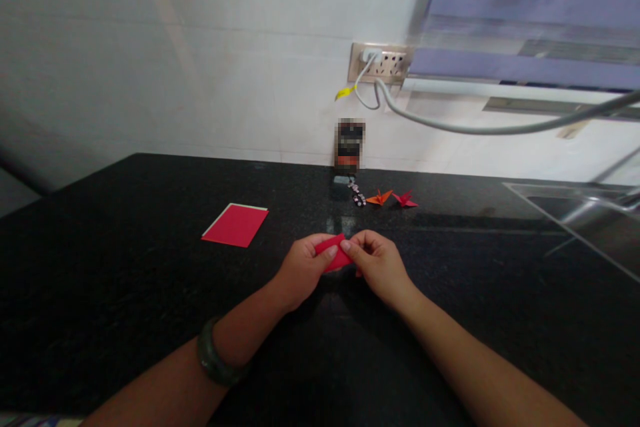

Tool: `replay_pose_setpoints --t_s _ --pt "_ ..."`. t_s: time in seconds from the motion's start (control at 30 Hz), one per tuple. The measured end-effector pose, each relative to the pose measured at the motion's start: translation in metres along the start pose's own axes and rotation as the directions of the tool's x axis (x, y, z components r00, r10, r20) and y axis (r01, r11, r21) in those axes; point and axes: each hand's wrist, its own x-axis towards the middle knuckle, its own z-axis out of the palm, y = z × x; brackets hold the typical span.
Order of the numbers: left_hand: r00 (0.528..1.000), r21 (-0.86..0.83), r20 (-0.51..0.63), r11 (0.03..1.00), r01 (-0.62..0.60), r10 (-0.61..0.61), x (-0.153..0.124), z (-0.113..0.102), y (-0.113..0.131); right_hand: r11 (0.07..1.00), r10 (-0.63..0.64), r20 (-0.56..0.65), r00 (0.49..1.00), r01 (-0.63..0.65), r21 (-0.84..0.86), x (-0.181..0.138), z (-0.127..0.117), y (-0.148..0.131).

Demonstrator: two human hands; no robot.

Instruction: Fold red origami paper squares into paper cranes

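A folded piece of red origami paper (339, 260) is held between both hands, just above the dark countertop. My left hand (305, 267) pinches its left side, thumb on top. On the right side, my right hand (377, 263) grips the paper between thumb and curled fingers. The fingers beneath the paper are partly hidden. Beyond the hands stand an orange paper crane (380, 198) and a red paper crane (405, 199). To the left lies a stack of square paper (236, 225), red on top with a pale edge showing.
A phone-like object (349, 145), blurred out, leans against the wall with a beaded strap (357, 195) before it. A metal sink (595, 213) is set into the black countertop (125, 280) at right. A grey cable (465, 127) hangs near the wall socket (380, 63).
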Motion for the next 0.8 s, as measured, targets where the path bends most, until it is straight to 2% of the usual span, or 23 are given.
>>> replay_pose_setpoints --t_s 0.17,0.3,0.43,0.53,0.63,0.8 --pt "1.000 -0.003 -0.001 1.000 0.022 -0.022 -0.001 0.002 0.001 0.997 0.024 -0.021 0.999 -0.022 0.074 -0.001 0.001 -0.002" --pt "0.999 0.018 0.027 0.999 0.041 -0.042 -0.003 0.003 0.002 0.978 0.071 0.035 0.997 -0.077 0.193 -0.001 0.001 -0.005" --pt "0.999 0.158 0.029 0.987 0.015 -0.020 -0.001 0.000 0.000 0.963 0.120 0.057 0.991 -0.130 0.236 0.001 -0.002 -0.008" --pt "0.997 0.335 0.079 0.941 -0.046 0.020 0.000 -0.002 -0.002 0.972 0.141 0.087 0.986 -0.155 0.177 0.002 -0.008 -0.010" --pt "0.988 0.475 0.154 0.874 -0.103 0.033 0.000 -0.003 -0.002 0.985 0.157 0.179 0.971 -0.167 0.042 0.003 -0.015 -0.013" --pt "0.980 0.561 0.181 0.811 -0.168 0.078 -0.002 -0.003 0.003 0.977 0.210 0.260 0.943 -0.215 -0.011 0.004 -0.020 -0.014"
